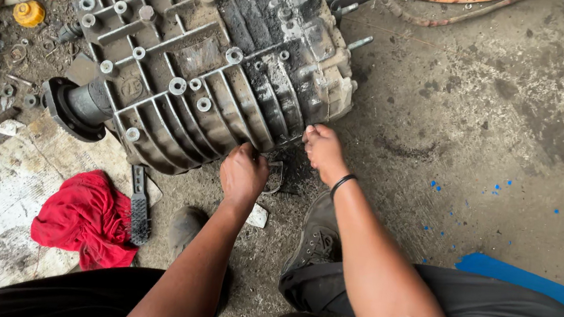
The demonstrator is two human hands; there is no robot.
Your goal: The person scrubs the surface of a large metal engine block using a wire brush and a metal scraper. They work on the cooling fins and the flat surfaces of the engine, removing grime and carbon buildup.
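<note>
A large grey ribbed gearbox housing (194,67), greasy and black in places, lies on the workshop floor. My left hand (242,174) is closed at its near lower edge, over a small dark part on the ground; what it grips is hidden. My right hand (324,152), with a black band on the wrist, presses its fingers against the housing's near right corner. Both forearms reach forward from my crouched legs in dark trousers.
A red rag (86,219) and a dark wire brush (139,207) lie on a worn board at the left. Hoses, a pipe, a yellow cap (28,13) and small loose parts crowd the far left. A blue sheet (532,282) shows at right on the stained concrete.
</note>
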